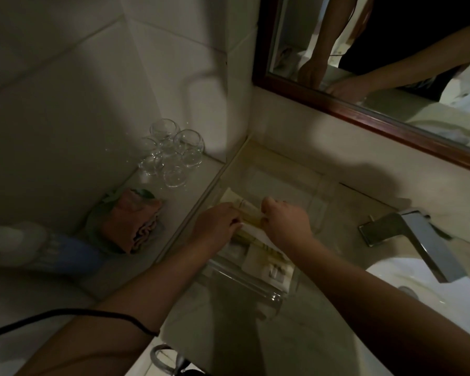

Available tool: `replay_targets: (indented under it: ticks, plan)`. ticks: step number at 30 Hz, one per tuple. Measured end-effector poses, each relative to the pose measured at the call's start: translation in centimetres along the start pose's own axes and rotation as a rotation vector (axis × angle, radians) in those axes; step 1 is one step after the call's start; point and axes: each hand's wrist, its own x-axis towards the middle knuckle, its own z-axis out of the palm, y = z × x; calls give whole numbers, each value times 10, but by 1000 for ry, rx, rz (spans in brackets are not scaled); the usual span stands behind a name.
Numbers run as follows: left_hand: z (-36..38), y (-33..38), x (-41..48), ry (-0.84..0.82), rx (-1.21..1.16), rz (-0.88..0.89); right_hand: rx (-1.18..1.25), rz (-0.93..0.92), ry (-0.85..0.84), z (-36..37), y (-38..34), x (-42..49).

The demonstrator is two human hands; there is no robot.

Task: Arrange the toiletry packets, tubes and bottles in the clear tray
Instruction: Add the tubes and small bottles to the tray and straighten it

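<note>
Both hands reach into the clear tray (255,290), where the left hand (217,226) and right hand (285,223) each close a curled grip on the yellowish packets (248,217) lying directly between both grips, equally near, long axis along the tray.

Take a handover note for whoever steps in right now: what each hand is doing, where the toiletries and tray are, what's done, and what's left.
Left hand: grips the left edge of the packets.
Right hand: grips their right edge.
Things: the packets lie in the clear tray on the counter, left of the tap.
Done: the packets are in the tray.
Left: square them up. The picture is too dim to show any tubes or bottles, so check for them.
</note>
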Motion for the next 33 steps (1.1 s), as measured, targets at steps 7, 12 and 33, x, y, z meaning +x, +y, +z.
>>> replay_targets:
  ticks: [7,12,33]
  plan:
    - [4,7,-1,36,119,77,-3,-36,44,1,-2,-17]
    - [10,4,-15,-4,259,171,-9,-48,31,30,-12,-48]
    - [10,4,-33,-233,63,-6,-33,96,43,25,8,-54]
